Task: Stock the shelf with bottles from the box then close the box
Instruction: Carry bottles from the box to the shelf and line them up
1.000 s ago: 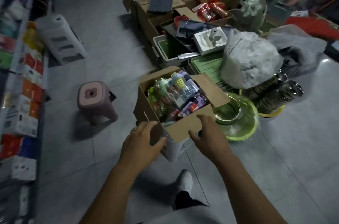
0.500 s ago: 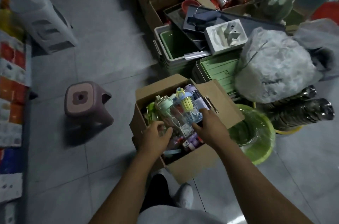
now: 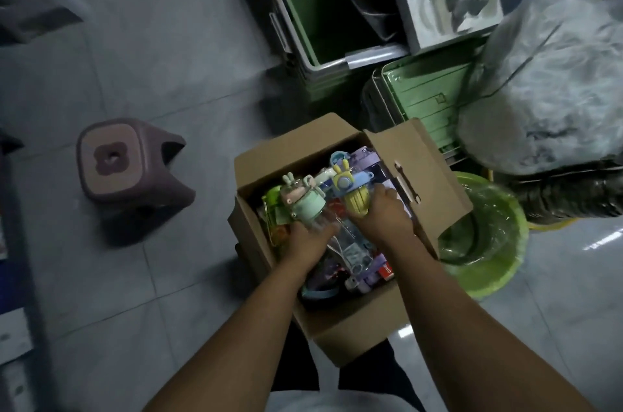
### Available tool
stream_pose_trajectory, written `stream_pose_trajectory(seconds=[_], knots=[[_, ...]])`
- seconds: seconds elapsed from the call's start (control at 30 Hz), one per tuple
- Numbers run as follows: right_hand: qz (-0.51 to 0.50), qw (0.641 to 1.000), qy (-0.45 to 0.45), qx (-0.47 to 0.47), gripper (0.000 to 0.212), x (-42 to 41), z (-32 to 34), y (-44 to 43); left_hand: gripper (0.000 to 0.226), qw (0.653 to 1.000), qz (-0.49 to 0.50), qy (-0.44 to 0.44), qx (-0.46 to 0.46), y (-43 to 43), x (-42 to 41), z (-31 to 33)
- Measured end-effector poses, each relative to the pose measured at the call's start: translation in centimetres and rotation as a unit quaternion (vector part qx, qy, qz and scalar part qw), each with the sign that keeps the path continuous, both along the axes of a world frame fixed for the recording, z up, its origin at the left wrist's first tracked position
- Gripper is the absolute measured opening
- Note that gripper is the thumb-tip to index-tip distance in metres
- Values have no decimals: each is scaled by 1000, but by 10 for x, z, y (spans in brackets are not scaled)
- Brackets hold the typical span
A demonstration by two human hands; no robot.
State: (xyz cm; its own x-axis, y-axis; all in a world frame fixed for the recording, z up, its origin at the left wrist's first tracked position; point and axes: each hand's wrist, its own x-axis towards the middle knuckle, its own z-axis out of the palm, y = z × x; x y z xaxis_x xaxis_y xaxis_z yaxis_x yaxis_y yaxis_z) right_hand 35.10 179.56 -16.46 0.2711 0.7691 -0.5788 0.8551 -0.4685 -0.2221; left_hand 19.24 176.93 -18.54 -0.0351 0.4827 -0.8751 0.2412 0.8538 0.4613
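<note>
Grey floor tiles (image 3: 168, 40) fill a dim stockroom aisle, and the cardboard box (image 3: 357, 327) sits on them right at the person's feet. Its flaps (image 3: 435, 182) are folded outward so the mouth is free for reaching in. It is packed with children's bottles, most of them lying on their sides.

The left hand (image 3: 308, 239) is curled round the clear body of a mint-capped bottle (image 3: 303, 202). The right hand (image 3: 384, 214) wraps a yellow-and-blue-capped bottle (image 3: 352, 191) just below its lid. Both bottles are tilted cap-up over the pile. Taking two at once, each by the body, likely saves trips and spares the fiddly lids.

Just beside the box on the right stands a green basin (image 3: 485, 243), with a big plastic bag (image 3: 546, 84) beyond it. A low stool (image 3: 124, 169) sits well apart on the left. What seems to be the shelf's edge (image 3: 15, 337) runs along the far left.
</note>
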Motion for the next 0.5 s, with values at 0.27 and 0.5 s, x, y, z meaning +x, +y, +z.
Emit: stream_pose_trajectory(seconds=[0.27,0.5], knots=[[-8,1000,-15,-5,90,3,-32,3,107,984,177,-14,-25,-3,23,-32],[-98,984,146,39,66,15,15,-16,52,968,250,-23,-10,-10,-15,11]])
